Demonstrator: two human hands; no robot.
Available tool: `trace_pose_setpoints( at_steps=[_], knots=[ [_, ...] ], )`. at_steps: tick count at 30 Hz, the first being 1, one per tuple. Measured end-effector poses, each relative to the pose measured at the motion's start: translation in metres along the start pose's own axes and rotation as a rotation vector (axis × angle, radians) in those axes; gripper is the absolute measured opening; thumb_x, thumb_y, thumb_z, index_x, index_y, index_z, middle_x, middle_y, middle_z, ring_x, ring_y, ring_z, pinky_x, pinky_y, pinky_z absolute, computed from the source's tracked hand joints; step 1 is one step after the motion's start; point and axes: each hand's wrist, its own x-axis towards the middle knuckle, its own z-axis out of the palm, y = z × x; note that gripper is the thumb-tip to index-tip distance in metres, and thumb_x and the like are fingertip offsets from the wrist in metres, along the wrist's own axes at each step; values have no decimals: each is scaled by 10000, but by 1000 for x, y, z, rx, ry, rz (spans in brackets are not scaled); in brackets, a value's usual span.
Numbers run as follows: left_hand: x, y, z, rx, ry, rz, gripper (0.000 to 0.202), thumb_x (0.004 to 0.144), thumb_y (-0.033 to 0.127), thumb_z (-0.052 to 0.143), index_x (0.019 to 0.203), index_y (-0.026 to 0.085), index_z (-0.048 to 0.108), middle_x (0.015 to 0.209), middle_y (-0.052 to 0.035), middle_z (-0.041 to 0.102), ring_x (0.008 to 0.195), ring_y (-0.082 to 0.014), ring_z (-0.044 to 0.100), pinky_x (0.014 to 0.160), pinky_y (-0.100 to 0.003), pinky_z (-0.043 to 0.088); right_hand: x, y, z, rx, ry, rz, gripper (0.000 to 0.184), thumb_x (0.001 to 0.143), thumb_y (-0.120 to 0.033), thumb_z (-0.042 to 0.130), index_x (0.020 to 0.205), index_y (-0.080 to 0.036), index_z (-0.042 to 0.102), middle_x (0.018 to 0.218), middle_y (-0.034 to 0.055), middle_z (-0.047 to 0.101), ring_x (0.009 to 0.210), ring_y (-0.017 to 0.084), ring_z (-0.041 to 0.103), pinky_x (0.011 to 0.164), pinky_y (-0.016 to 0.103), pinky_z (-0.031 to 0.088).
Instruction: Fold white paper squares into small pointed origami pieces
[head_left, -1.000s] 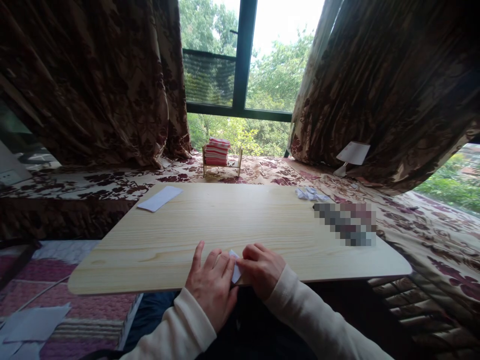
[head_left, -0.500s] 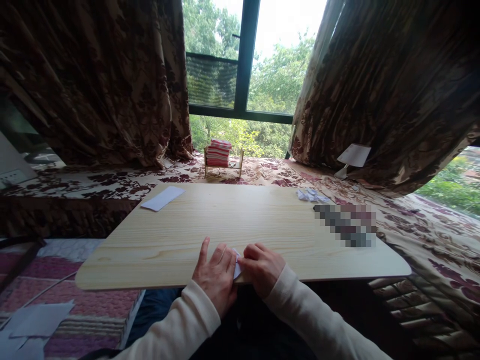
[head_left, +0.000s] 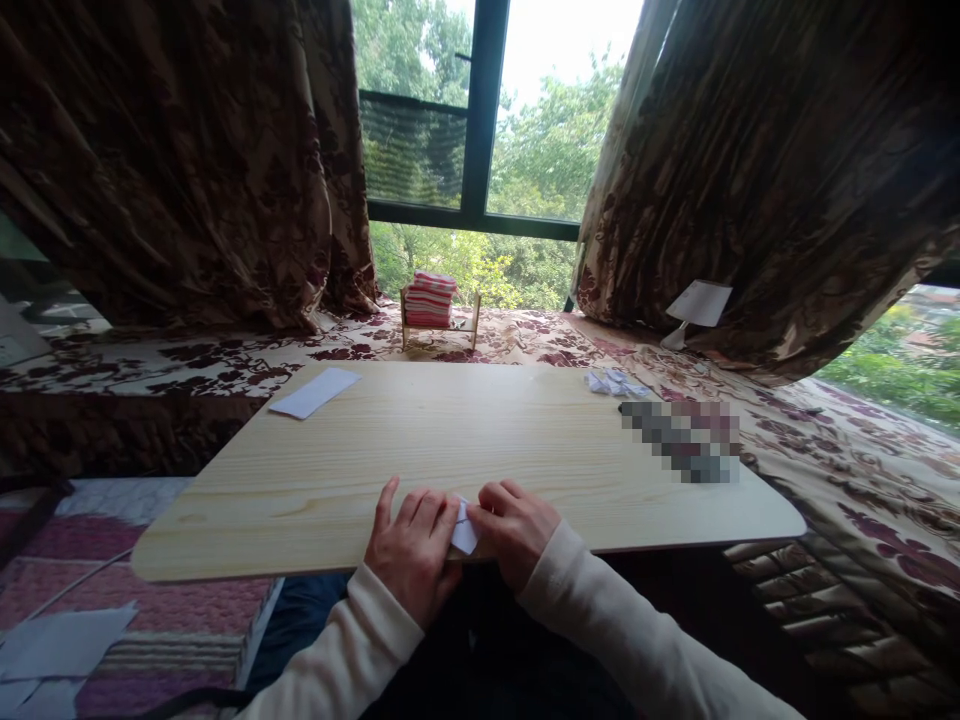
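Observation:
At the near edge of the light wooden table (head_left: 315, 500), a small folded piece of white paper (head_left: 464, 536) lies between my two hands. My left hand (head_left: 411, 545) rests on the tabletop, its index finger and thumb holding the paper's left side while the little finger sticks out. My right hand (head_left: 517, 530) has its fingers curled, pinching the paper's upper right side. A fold line shows on the paper. Part of it is covered by my fingers.
White paper (head_left: 315, 392) lies at the table's far left. Several small folded paper pieces (head_left: 615, 382) sit at the far right, near a pixelated dark item (head_left: 679, 440). Beyond stand a small rack with striped cloths (head_left: 431, 300) and a lamp (head_left: 699, 303). Loose sheets (head_left: 67, 645) lie lower left.
The view has shifted slightly, moving everything a little left. More of the folded paper shows between my hands, and my fingers have moved a little on it.

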Motion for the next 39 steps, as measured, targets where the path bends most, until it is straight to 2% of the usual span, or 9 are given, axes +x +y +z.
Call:
trace_pose_setpoints(
  at_steps=[4, 7, 13, 22, 26, 31, 35, 39],
  knots=[
    [2, 3, -2, -10, 7, -37, 394, 680, 268, 507, 1041, 134, 593, 984, -111, 607, 977, -255, 502, 1011, -522, 175, 8, -1, -1, -66, -72, -14, 216, 735, -176, 556, 943, -140, 602, 845, 80, 574, 750, 196, 476, 610, 288, 395],
    [4, 4, -2, -7, 21, -22, 397, 681, 284, 509, 1036, 128, 595, 977, -111, 611, 992, -262, 493, 1006, -530, 182, 14, -3, -3, -140, -101, -45, 153, 805, -180, 488, 890, -140, 609, 824, 78, 583, 746, 195, 495, 579, 291, 381],
    [3, -1, -2, 20, 110, 70, 331, 724, 303, 489, 969, 124, 622, 889, -95, 637, 968, -257, 503, 989, -513, 227, 21, -11, -11, -224, -189, -53, 246, 859, -131, 389, 820, -138, 632, 823, 85, 610, 761, 204, 525, 533, 311, 357],
    [-10, -10, -10, -20, 251, 97, 216, 791, 248, 459, 874, 174, 645, 793, -49, 639, 905, -206, 542, 966, -460, 298, 20, -11, -6, -223, -108, -50, 192, 847, -131, 443, 819, -137, 632, 802, 82, 608, 748, 196, 527, 536, 308, 364],
    [-18, -14, -24, -57, 162, 24, 214, 765, 266, 514, 924, 191, 636, 866, -51, 641, 964, -227, 526, 989, -475, 267, 20, -9, -11, -216, -152, -50, 207, 855, -139, 431, 810, -148, 633, 815, 77, 610, 760, 189, 527, 541, 294, 362],
    [-11, -11, -26, -5, 8, -14, 459, 708, 345, 550, 1141, 194, 537, 1051, -94, 594, 1062, -265, 468, 1012, -512, 184, 24, -11, -19, -226, -246, -39, 208, 852, -142, 423, 880, -137, 629, 860, 86, 610, 785, 188, 529, 558, 282, 370],
    [0, -3, -15, -3, 42, 37, 357, 707, 343, 534, 1013, 173, 605, 945, -83, 626, 1011, -256, 494, 1015, -513, 156, 20, -8, -15, -233, -249, -30, 211, 852, -162, 419, 905, -141, 622, 874, 86, 605, 797, 195, 522, 564, 287, 370],
    [4, -1, -11, -17, 51, 23, 298, 712, 310, 524, 955, 167, 620, 868, -65, 637, 974, -248, 510, 1013, -516, 157, 6, 3, -10, -224, -165, -92, 225, 842, -201, 452, 1022, -171, 584, 884, 78, 594, 787, 195, 496, 556, 283, 365]
  ],
)
